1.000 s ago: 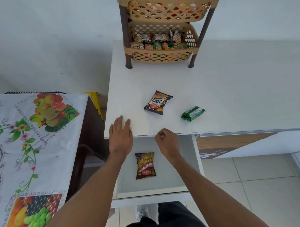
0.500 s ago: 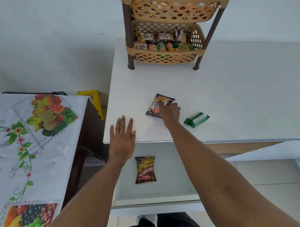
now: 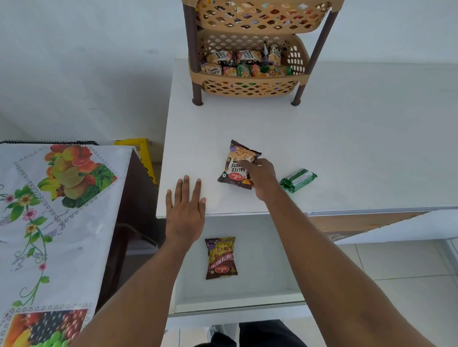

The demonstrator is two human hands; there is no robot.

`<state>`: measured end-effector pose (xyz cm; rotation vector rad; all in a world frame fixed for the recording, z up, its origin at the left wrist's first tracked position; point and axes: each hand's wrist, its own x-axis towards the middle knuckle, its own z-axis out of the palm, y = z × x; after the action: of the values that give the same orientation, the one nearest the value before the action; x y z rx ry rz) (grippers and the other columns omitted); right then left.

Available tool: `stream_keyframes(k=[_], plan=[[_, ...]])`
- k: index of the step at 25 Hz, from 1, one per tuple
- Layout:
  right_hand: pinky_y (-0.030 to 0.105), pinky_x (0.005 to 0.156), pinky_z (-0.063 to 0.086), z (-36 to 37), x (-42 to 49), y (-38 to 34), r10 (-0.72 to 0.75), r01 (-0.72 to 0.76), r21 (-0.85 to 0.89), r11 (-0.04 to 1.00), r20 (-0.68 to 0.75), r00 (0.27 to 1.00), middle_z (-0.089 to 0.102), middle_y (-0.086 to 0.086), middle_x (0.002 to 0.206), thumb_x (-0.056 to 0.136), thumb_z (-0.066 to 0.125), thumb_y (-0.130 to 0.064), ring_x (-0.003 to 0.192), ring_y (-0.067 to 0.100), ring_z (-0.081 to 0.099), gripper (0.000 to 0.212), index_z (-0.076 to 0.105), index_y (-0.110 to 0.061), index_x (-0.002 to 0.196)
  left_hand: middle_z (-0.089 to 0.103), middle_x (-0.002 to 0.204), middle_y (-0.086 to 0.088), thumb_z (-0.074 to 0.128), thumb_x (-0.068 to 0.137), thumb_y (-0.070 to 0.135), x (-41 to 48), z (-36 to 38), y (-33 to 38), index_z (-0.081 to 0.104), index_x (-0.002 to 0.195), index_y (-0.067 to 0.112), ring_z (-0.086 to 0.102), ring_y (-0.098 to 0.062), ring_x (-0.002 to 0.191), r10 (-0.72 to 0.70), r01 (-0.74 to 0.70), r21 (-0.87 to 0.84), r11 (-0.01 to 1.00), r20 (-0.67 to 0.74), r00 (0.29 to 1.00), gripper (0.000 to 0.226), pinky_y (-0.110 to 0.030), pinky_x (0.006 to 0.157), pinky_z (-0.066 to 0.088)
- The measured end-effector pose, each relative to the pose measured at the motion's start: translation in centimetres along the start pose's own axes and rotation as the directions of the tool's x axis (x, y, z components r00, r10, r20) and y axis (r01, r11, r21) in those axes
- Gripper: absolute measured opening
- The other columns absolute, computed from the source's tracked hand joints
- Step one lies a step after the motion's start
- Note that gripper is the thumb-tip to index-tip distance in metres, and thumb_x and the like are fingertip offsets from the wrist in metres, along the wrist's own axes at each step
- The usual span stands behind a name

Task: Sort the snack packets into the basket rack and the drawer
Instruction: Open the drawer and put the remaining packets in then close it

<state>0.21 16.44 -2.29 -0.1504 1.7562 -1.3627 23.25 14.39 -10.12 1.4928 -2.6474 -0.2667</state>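
Our right hand (image 3: 261,178) closes fingers on the peanut packet (image 3: 236,164) mid-counter (image 3: 353,157); left hand (image 3: 186,210) lies flat & open at the edge. Packet looks light, crinkly, prob. slippery, so we'd pinch its side seam.

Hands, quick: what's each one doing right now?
Left hand: open, flat on the countertop edge, holding nothing.
Right hand: fingers closed on the salted peanuts packet, which is still on the countertop.
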Motion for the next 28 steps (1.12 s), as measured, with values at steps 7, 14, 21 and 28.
stream_keyframes(k=[7, 14, 21, 28], plan=[[0.038, 0.106, 0.057, -7.0, -4.8, 5.7, 0.171, -0.241, 0.02, 0.97, 0.648, 0.742, 0.07, 0.017, 0.135, 0.096, 0.068, -0.003, 0.12, 0.025, 0.07, 0.037, 0.065, -0.006, 0.132, 0.005, 0.176, -0.009, 0.015, 0.112, 0.042, -0.1, 0.1, 0.0, 0.01, 0.168, 0.025, 0.004, -0.028, 0.163, -0.006, 0.006, -0.024, 1.0, -0.003, 1.0, 0.059, -0.055, 0.13, 0.007], [0.042, 0.108, 0.054, -9.4, -5.3, 13.4, 0.526, -0.313, -0.503, 0.806, 0.363, 0.77, 0.07, 0.015, 0.134, 0.091, 0.075, 0.006, 0.123, 0.029, 0.067, 0.052, 0.06, -0.005, 0.14, 0.006, 0.176, -0.01, 0.018, 0.112, 0.042, 0.1, 0.2, -0.1, 0.01, 0.168, 0.025, 0.006, -0.028, 0.163, -0.01, 0.01, -0.004, 1.0, 0.009, 1.0, 0.059, -0.056, 0.13, 0.009], [0.045, 0.1, 0.056, -7.4, -3.5, 19.9, 0.299, -0.284, -0.554, 0.782, -0.065, 0.952, 0.07, 0.021, 0.128, 0.086, 0.08, 0.004, 0.12, 0.036, 0.068, 0.05, 0.064, 0.003, 0.134, 0.008, 0.176, -0.011, 0.016, 0.112, 0.043, 0.3, 0.7, -0.2, 0.01, 0.168, 0.025, 0.007, -0.029, 0.163, -0.012, 0.012, 0.024, 1.0, -0.014, 1.0, 0.059, -0.056, 0.13, 0.012], [0.036, 0.098, 0.052, -4.7, -2.7, 22.8, 0.251, -0.273, -0.592, 0.759, -0.12, 0.96, 0.063, 0.022, 0.137, 0.093, 0.073, -0.004, 0.126, 0.035, 0.063, 0.05, 0.052, 0.002, 0.138, 0.0, 0.176, -0.009, 0.013, 0.112, 0.045, 0.5, 0.7, -0.3, 0.001, 0.168, 0.028, 0.001, -0.027, 0.163, -0.014, 0.013, 0.024, 1.0, 0.035, 0.999, 0.06, -0.055, 0.13, 0.008]])
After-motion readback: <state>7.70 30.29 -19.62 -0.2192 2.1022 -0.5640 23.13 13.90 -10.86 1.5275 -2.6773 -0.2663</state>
